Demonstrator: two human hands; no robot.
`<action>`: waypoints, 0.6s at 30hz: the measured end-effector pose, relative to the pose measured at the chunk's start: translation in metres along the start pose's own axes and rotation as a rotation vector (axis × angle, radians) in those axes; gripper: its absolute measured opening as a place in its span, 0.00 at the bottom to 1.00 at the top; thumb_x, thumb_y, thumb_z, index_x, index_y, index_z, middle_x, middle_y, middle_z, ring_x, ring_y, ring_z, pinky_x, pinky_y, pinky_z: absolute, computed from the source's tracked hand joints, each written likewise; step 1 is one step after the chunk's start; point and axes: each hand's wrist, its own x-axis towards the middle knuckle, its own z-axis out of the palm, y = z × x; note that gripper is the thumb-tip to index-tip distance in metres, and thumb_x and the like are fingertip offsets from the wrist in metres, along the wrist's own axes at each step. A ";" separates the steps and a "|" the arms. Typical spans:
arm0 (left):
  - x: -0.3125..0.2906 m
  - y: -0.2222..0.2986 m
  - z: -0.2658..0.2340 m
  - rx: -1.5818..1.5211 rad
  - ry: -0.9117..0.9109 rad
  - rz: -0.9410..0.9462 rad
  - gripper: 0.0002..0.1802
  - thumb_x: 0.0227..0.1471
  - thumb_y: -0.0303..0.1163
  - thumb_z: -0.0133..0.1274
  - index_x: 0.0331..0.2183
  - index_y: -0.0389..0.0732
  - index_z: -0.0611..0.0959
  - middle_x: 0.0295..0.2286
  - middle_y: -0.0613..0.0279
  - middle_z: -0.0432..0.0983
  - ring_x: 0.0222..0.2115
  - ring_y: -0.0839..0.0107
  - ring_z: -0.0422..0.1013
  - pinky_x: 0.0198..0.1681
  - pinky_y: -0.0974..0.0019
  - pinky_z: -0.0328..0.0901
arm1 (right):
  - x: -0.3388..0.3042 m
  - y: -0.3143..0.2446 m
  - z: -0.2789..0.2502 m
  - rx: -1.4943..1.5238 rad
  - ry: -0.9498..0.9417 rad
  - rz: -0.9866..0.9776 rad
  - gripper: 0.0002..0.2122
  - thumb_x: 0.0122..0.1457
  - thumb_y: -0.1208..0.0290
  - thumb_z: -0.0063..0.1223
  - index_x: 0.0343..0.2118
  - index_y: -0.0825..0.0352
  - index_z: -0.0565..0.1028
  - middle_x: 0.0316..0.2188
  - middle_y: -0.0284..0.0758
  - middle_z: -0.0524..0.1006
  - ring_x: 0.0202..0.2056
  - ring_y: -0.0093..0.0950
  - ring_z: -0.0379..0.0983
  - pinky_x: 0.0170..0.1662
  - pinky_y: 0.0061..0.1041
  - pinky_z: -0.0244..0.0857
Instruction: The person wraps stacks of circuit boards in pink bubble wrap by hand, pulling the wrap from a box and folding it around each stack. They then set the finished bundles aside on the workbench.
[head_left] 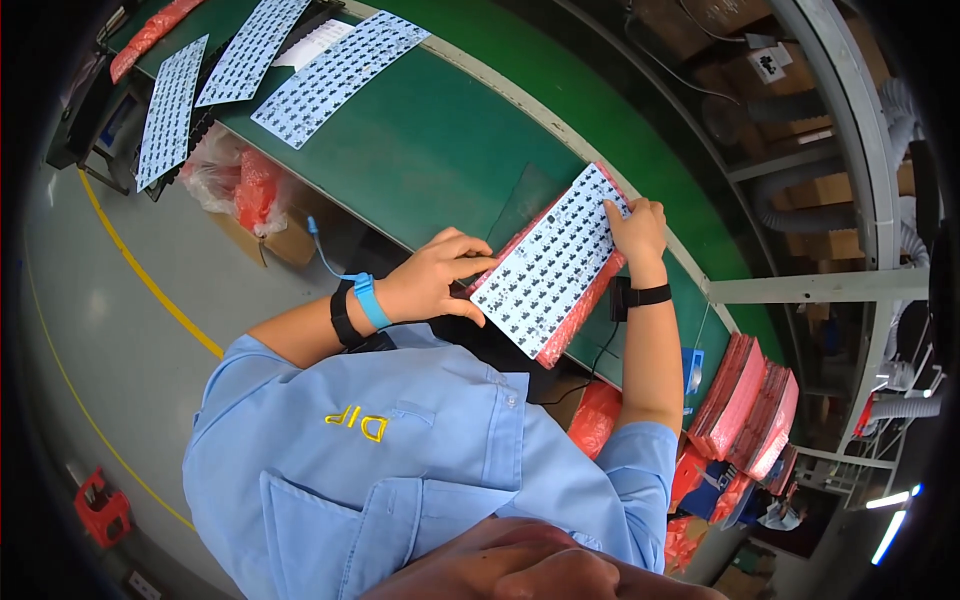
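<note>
A white keyboard circuit board [548, 268] with rows of small black parts lies at a slant over red bubble wrap [580, 318], on the green bench top. My right hand [640, 232] holds its far right end, with the thumb on the upper face and the other fingers round the edge. At the near left corner, my left hand [445, 275] grips the board's end between the thumb and bent fingers. The left fingertips are partly hidden at the edge of the board and wrap. A blue wrist strap [370, 300] with a cord circles my left wrist.
More white boards [340, 80] lie at the bench's far left end. Stacked pink bubble-wrap packs [735, 400] stand to the right. A pale metal post [800, 288] rises beyond the bench. Below its left side is a cardboard box [265, 235] with plastic bags.
</note>
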 end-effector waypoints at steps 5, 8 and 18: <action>-0.003 -0.010 0.009 -0.005 0.025 -0.061 0.31 0.35 0.42 0.68 0.44 0.38 0.81 0.39 0.60 0.76 0.37 0.60 0.69 0.42 0.61 0.66 | 0.027 0.027 0.013 -0.017 -0.022 -0.076 0.25 0.49 0.53 0.63 0.40 0.71 0.75 0.43 0.46 0.74 0.44 0.41 0.71 0.46 0.38 0.67; -0.005 -0.015 0.008 -0.012 0.003 -0.015 0.31 0.36 0.42 0.68 0.43 0.39 0.82 0.38 0.60 0.77 0.37 0.59 0.70 0.42 0.60 0.66 | 0.043 0.032 0.014 0.309 -0.173 -0.213 0.23 0.49 0.57 0.65 0.39 0.73 0.74 0.37 0.44 0.77 0.39 0.39 0.75 0.43 0.34 0.69; 0.001 -0.007 0.006 0.138 0.001 -0.002 0.35 0.33 0.42 0.70 0.45 0.38 0.79 0.48 0.52 0.71 0.42 0.57 0.68 0.44 0.58 0.67 | 0.086 0.036 -0.016 0.656 -0.800 0.025 0.24 0.49 0.65 0.67 0.46 0.72 0.72 0.38 0.34 0.78 0.38 0.23 0.74 0.43 0.24 0.68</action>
